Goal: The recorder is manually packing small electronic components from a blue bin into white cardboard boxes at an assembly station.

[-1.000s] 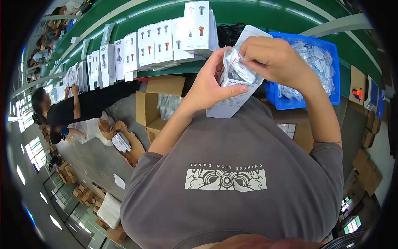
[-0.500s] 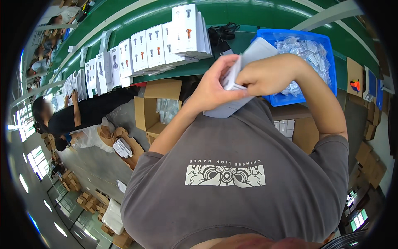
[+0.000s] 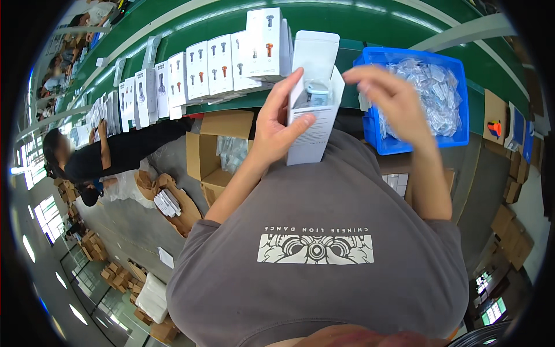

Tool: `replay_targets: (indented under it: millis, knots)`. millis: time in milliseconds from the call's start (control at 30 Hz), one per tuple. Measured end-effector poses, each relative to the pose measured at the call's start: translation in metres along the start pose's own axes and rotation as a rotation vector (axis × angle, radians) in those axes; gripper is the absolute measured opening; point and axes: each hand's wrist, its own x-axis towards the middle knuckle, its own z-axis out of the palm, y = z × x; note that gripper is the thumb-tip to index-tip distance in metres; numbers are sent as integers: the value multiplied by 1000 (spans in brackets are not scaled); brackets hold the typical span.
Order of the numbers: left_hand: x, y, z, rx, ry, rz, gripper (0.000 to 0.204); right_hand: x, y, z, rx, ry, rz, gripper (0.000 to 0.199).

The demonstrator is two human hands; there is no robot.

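Observation:
My left hand [image 3: 281, 122] is wrapped round a white cardboard box [image 3: 309, 141], thumb on its printed front, holding it upright against my shirt. Its top is unfolded, with the long lid flap standing up at the back. A pale blue-grey item [image 3: 318, 91], apparently in clear wrapping, shows inside the mouth; its kind I cannot make out. My right hand [image 3: 390, 98] hovers just right of the box's side flap, fingers loosely apart and slightly blurred, with nothing seen in them. Beside it stands a blue plastic bin [image 3: 399, 147] heaped with small clear plastic bags [image 3: 430, 92].
White printed boxes [image 3: 219, 66] line the green bench [image 3: 196, 23] to the left, some stacked. Below them an open brown carton [image 3: 202, 156] holds clear bags. At far left a person in black [image 3: 87, 165] handles boxes. An orange object [image 3: 494, 128] lies on cardboard at right.
My right hand has come out of the box mouth and moved right. The box is now more upright, its lid flap raised and the item inside visible. My left hand keeps its hold.

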Motion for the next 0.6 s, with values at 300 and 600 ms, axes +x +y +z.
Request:
replay_targets:
  millis: [300, 600]
  knots:
    - [14, 25, -31, 309, -276, -135, 51, 4, 8, 32, -62, -213, -255, 19]
    - [11, 33, -29, 404, -281, -87, 44, 57, 20, 38, -279, 57, -330, 26]
